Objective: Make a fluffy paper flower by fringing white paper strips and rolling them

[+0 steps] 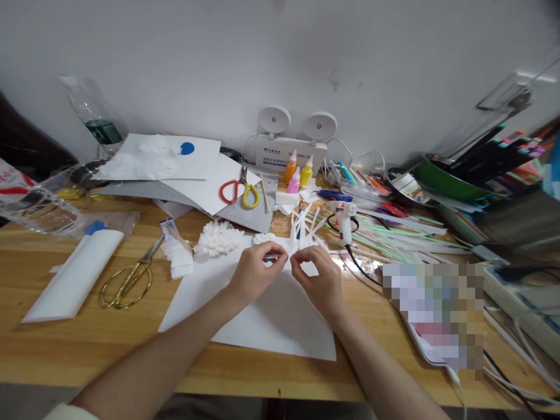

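Observation:
Both hands meet above a large white sheet on the wooden table. My left hand is closed in a pinch, thumb against fingertips, on something small and white that is too small to name. Facing it, my right hand pinches too, its fingertips nearly touching the left ones; what it holds cannot be made out. Just beyond the fingers stand thin white paper strips. A fluffy white paper bunch lies to the left of my left hand, and a smaller white one sits right behind it.
Gold-handled scissors and a folded white paper lie left. Red-and-yellow pliers rest on a grey mat behind. A glue gun, paint bottles, and a tablet-like device with blurred screen are farther right, with cables around.

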Motion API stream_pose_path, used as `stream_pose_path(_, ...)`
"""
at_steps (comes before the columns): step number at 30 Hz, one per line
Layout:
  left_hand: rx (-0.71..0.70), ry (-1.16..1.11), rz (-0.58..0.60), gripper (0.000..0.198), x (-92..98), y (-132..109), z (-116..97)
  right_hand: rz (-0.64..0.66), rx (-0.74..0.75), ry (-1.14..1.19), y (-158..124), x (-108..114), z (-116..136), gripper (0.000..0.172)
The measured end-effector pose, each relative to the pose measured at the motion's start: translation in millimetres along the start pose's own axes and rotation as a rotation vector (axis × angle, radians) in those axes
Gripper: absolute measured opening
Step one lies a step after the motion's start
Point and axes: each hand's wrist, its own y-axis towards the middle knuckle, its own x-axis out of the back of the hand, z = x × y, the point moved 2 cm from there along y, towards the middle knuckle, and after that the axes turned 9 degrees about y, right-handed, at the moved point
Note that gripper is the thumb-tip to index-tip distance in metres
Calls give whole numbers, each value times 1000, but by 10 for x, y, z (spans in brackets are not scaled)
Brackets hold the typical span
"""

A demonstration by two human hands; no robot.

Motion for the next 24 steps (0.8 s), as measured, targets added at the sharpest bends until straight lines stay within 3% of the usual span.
stream_pose_path(14, -52, 53, 32, 13, -6, -6, -30, 61, -25, 45, 0, -25, -27, 8)
stream_pose_path(24, -66, 54, -9, 14, -15, -11, 8, -29, -37, -6, -34, -12, -58, 4)
